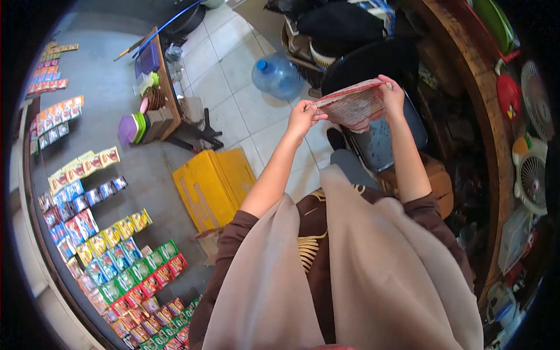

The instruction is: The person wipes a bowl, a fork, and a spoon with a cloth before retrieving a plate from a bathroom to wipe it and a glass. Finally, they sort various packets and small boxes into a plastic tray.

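Note:
A red-and-white checked cloth (353,109) hangs stretched between my two hands, its red edge along the top. My left hand (301,120) pinches one end of it, with the thumb and fingers closed on the corner. At the other end my right hand (392,98) grips the upper corner. Below and behind the cloth lies a dark grey tray (408,131) with wet-looking spots on it. Part of the tray is hidden by the cloth and my right forearm. A large black tub or bag (356,73) sits just beyond the cloth.
A blue water jug (279,76) stands on the tiled floor (227,70). To the left are a yellow box (213,186) and a wooden bench (166,87) with stacked items. Hanging sachet strips (128,262) line the left side. A wooden edge (487,87) curves along the right, near a fan (532,178).

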{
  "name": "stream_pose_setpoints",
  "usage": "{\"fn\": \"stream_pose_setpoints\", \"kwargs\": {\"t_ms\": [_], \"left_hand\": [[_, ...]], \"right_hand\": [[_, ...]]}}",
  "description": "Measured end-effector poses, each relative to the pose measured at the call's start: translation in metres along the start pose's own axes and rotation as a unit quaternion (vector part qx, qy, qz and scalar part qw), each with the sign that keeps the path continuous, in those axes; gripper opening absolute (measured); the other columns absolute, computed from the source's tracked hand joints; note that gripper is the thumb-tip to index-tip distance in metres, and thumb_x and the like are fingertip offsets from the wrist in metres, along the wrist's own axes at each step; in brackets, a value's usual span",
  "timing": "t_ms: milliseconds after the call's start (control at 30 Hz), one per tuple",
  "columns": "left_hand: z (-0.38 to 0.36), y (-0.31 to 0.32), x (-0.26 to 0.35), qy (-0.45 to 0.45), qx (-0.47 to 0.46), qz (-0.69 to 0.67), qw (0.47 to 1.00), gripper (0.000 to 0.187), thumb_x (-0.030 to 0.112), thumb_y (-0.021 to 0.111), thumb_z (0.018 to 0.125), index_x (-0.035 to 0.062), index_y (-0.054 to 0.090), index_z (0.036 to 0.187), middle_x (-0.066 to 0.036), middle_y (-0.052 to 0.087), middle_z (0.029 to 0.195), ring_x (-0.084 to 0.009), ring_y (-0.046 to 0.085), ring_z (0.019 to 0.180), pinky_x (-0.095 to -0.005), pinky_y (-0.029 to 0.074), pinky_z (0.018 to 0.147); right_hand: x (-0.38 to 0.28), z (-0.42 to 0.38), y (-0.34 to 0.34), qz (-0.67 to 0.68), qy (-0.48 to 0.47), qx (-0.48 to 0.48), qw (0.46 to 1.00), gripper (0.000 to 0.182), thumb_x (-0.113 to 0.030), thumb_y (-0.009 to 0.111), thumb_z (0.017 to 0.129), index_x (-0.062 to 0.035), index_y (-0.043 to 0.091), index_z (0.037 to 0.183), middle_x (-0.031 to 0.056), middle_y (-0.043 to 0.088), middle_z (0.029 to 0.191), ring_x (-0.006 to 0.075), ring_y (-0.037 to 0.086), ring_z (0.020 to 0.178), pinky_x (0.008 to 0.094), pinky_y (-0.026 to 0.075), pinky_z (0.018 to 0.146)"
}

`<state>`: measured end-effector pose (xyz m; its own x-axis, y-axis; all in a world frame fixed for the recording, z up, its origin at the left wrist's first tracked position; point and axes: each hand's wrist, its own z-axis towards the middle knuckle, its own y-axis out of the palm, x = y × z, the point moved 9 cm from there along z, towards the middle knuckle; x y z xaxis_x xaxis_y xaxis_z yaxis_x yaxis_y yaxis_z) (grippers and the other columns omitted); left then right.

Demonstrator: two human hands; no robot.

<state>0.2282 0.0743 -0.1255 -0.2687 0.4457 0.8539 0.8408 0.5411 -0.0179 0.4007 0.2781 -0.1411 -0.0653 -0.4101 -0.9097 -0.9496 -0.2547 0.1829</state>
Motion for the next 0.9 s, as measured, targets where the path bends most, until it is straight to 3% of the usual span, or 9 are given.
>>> {"fn": "stream_pose_setpoints", "kwargs": {"t_ms": [200, 267, 333, 433, 467, 567, 733, 833, 900], "left_hand": [[0.113, -0.006, -0.012, 0.049, 0.169, 0.089, 0.98, 0.079, 0.021, 0.064, 0.074, 0.0003, 0.016, 0.132, -0.018, 0.034, 0.128, -0.0259, 0.04, 0.116, -0.0349, 0.039, 0.088], [0.108, 0.022, 0.004, 0.162, 0.101, 0.243, 0.951, 0.084, 0.021, 0.065, 0.071, -0.0002, 0.013, 0.133, -0.021, 0.029, 0.131, -0.0302, 0.033, 0.121, -0.0357, 0.03, 0.098], [0.108, 0.049, -0.008, 0.106, -0.073, 0.235, 0.963, 0.083, 0.021, 0.065, 0.07, -0.0018, 0.015, 0.132, -0.024, 0.026, 0.133, -0.0333, 0.028, 0.123, -0.0356, 0.023, 0.102], [0.105, 0.049, -0.006, 0.151, -0.01, 0.287, 0.946, 0.079, 0.023, 0.063, 0.071, -0.0004, 0.018, 0.132, -0.025, 0.028, 0.131, -0.0365, 0.031, 0.12, -0.0369, 0.026, 0.1], [0.108, 0.042, -0.003, 0.147, 0.001, 0.288, 0.946, 0.079, 0.023, 0.063, 0.071, -0.0004, 0.018, 0.132, -0.025, 0.028, 0.131, -0.0365, 0.031, 0.12, -0.0369, 0.026, 0.1], [0.114, 0.04, -0.006, 0.05, -0.092, 0.243, 0.964, 0.073, 0.024, 0.062, 0.073, 0.0032, 0.022, 0.131, -0.022, 0.034, 0.128, -0.0341, 0.033, 0.119, -0.0358, 0.028, 0.098], [0.103, -0.015, 0.031, 0.123, -0.002, 0.244, 0.962, 0.068, 0.022, 0.06, 0.076, 0.0046, 0.024, 0.131, -0.019, 0.031, 0.131, -0.0322, 0.03, 0.122, -0.036, 0.026, 0.1], [0.066, -0.092, 0.064, 0.174, 0.092, 0.195, 0.961, 0.066, 0.023, 0.059, 0.078, 0.0057, 0.025, 0.131, -0.015, 0.03, 0.133, -0.0278, 0.029, 0.123, -0.0357, 0.026, 0.1], [0.032, -0.164, 0.078, 0.169, 0.185, 0.09, 0.964, 0.062, 0.023, 0.057, 0.081, 0.0079, 0.026, 0.131, -0.012, 0.031, 0.134, -0.0248, 0.029, 0.124, -0.0362, 0.025, 0.101]], "right_hand": [[-0.005, 0.058, 0.036, -0.163, -0.127, 0.01, 0.978, 0.038, -0.008, 0.057, 0.075, 0.0007, 0.046, 0.11, 0.0153, 0.051, 0.111, 0.0245, 0.053, 0.097, 0.0323, 0.041, 0.082], [-0.026, 0.034, 0.046, -0.347, -0.248, 0.033, 0.904, 0.038, -0.009, 0.057, 0.075, -0.0001, 0.044, 0.109, 0.0165, 0.046, 0.116, 0.0288, 0.047, 0.104, 0.0357, 0.038, 0.087], [-0.004, 0.028, 0.069, -0.474, -0.274, -0.084, 0.833, 0.041, -0.01, 0.06, 0.073, -0.0037, 0.045, 0.111, 0.0142, 0.047, 0.112, 0.0297, 0.042, 0.109, 0.0414, 0.031, 0.094], [-0.014, 0.005, 0.115, -0.585, -0.422, -0.184, 0.668, 0.044, -0.018, 0.06, 0.074, -0.0074, 0.046, 0.114, 0.0096, 0.048, 0.111, 0.027, 0.043, 0.107, 0.0465, 0.024, 0.097], [-0.018, 0.009, 0.123, -0.578, -0.426, -0.194, 0.668, 0.044, -0.018, 0.06, 0.074, -0.0074, 0.046, 0.114, 0.0096, 0.048, 0.111, 0.027, 0.043, 0.107, 0.0465, 0.024, 0.097], [-0.018, 0.025, 0.131, -0.688, -0.377, -0.161, 0.599, 0.049, -0.03, 0.059, 0.073, -0.0102, 0.047, 0.117, 0.0088, 0.049, 0.111, 0.0249, 0.043, 0.109, 0.0488, 0.019, 0.099], [-0.034, 0.015, 0.154, -0.761, -0.205, -0.203, 0.582, 0.054, -0.035, 0.063, 0.07, -0.0085, 0.049, 0.115, 0.014, 0.053, 0.105, 0.0281, 0.046, 0.106, 0.0473, 0.025, 0.097], [-0.03, 0.006, 0.195, -0.674, -0.027, -0.457, 0.579, 0.053, -0.037, 0.064, 0.072, -0.0027, 0.052, 0.11, 0.0159, 0.057, 0.103, 0.0298, 0.055, 0.093, 0.0353, 0.043, 0.082], [-0.058, -0.004, 0.257, -0.607, -0.058, -0.512, 0.605, 0.051, -0.034, 0.063, 0.073, -0.0017, 0.051, 0.11, 0.0161, 0.058, 0.102, 0.0271, 0.056, 0.091, 0.0337, 0.043, 0.081]]}}
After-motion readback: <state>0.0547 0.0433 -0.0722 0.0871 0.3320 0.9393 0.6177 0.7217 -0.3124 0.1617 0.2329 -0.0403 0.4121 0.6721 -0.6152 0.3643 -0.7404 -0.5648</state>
